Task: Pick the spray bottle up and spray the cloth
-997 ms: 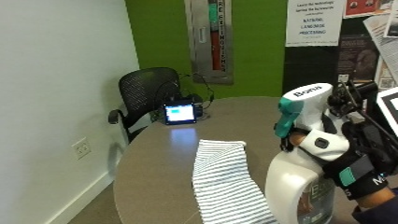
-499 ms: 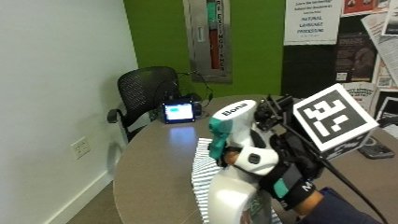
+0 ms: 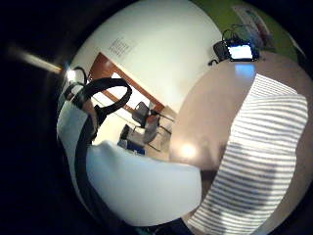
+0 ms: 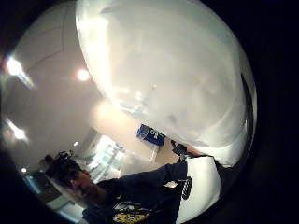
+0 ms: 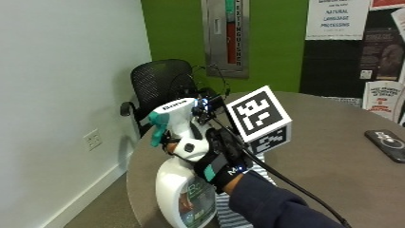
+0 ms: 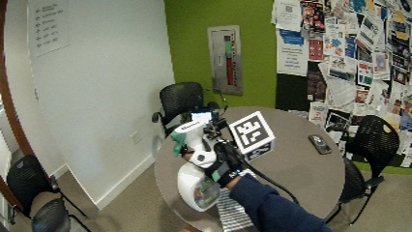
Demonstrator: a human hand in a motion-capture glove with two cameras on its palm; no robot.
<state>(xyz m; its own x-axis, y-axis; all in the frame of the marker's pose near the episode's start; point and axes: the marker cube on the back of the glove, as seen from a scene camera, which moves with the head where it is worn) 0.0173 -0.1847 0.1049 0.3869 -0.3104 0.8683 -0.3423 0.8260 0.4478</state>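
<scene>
In the outside view my gloved right hand (image 5: 218, 159) grips the neck of a white spray bottle (image 5: 183, 192) with a teal nozzle and trigger (image 5: 158, 128). The bottle is held upright above the near left part of the round table (image 5: 329, 142), nozzle towards the white wall. The grey-and-white striped cloth (image 5: 225, 216) lies flat on the table, mostly hidden behind the bottle and my sleeve. It shows in full in the little finger side palm view as the cloth (image 3: 264, 147) beside the bottle's body (image 3: 142, 188). The bottle (image 4: 163, 70) fills the thumb side view.
A black phone (image 5: 386, 145) lies at the table's right. At the far edge, a small device with a lit screen (image 3: 242, 51) stands in front of a black mesh chair (image 5: 158, 90). The table edge is just left of the bottle; another chair (image 6: 373, 145) stands right.
My hand has carried the bottle leftwards from the right of the picture to in front of the cloth, which it now mostly hides. The grip on the bottle is unchanged.
</scene>
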